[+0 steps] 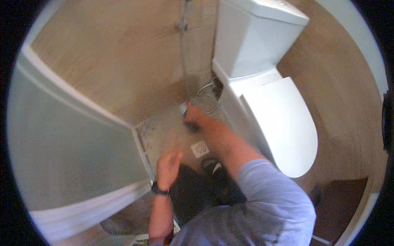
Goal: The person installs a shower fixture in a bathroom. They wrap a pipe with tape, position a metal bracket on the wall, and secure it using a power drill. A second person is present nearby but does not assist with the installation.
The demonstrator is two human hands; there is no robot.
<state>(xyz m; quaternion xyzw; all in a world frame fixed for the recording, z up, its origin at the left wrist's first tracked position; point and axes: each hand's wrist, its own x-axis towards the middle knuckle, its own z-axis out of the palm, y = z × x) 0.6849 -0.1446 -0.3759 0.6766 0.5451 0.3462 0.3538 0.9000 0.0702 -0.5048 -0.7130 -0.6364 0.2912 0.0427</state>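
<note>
My right hand (pixel 194 115) reaches down near the floor with its fingers closed, blurred by motion. A small pale piece (pixel 183 108) shows at its fingertips, and a dark shape (pixel 192 127) lies just below the hand; I cannot make out what either is. Close by, a thin grey hose (pixel 214 105) loops toward the hand from the wall beside the toilet. Lower and to the left, my left hand (pixel 168 167) hovers with nothing in it, fingers apart and smeared. A black watch (pixel 160 188) circles that wrist.
A white toilet (pixel 283 123) with its lid down stands close on the right. A square floor drain (pixel 200 149) lies between my arms, beside my dark shoe (pixel 211 166). Frosted panels (pixel 74 135) close off the left; a pipe (pixel 183 41) runs down the tan wall.
</note>
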